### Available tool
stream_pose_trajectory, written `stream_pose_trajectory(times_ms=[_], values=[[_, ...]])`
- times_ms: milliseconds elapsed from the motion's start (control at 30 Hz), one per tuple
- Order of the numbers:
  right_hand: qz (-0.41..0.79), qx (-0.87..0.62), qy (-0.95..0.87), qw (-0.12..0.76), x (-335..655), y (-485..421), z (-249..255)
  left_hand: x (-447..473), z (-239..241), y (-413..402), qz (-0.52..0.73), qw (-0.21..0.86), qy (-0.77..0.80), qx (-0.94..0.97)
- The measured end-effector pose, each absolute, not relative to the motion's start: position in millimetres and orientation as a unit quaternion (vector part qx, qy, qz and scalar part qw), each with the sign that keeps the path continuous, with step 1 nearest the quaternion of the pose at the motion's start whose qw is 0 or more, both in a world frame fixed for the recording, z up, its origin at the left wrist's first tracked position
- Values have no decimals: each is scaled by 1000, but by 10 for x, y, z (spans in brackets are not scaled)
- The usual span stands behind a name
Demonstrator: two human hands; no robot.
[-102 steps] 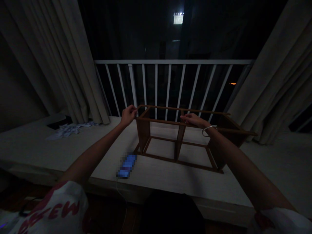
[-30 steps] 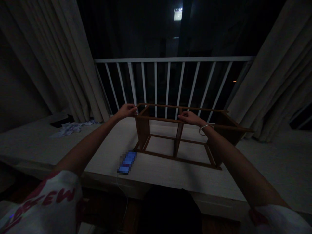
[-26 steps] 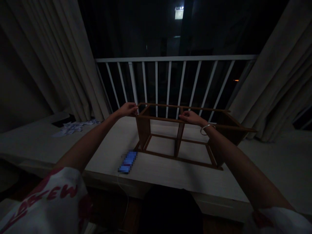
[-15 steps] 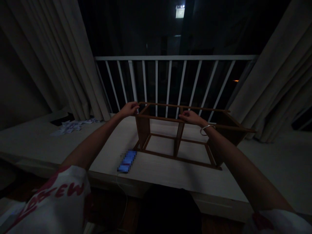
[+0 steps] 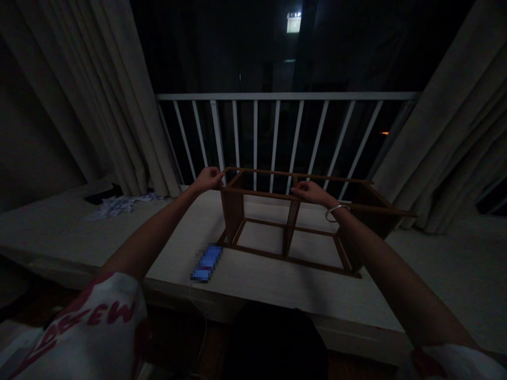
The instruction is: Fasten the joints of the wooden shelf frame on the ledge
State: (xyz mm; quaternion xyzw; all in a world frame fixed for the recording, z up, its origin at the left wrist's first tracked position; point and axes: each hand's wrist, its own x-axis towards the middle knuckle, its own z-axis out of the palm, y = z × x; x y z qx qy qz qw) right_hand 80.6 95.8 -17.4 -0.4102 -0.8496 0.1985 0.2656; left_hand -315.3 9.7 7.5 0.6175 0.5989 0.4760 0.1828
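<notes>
A brown wooden shelf frame (image 5: 257, 193) lies on its side on a pale ledge, its open bays facing up and toward me. My left hand (image 5: 209, 179) is at the frame's left end, fingers pinched together against the corner of the top rails. Over the middle divider, my right hand (image 5: 311, 191) has thumb and fingers closed at the near top rail; a bracelet (image 5: 337, 212) circles that wrist. Whatever either pinch holds is too small and dark to make out. Below the frame's left end lies a lit phone (image 5: 208, 262), its screen blurred, with a cable attached.
The pale ledge (image 5: 174, 253) ends in a front edge near me. Behind the frame stands a white railing (image 5: 277, 97) before a dark window. Curtains (image 5: 99, 95) hang at both sides. Crumpled papers (image 5: 119, 206) lie at left. A dark rounded shape (image 5: 275, 343) is below the ledge.
The view has tilted very slightly. Both hands stay in nearly the same places on the frame, and the frame and phone have not visibly moved.
</notes>
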Motion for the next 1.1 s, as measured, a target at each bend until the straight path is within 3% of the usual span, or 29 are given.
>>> stream_pose_trajectory(times_ms=[600,933,1100], values=[[188,-408,-853,265,814,988,-168,-3026,41,-28,505,145,583,620],[180,-411,-853,265,796,979,-191,-3256,12,-68,494,267,504,656],[176,-414,-852,268,779,987,-199,-3269,38,-56,479,272,494,673]])
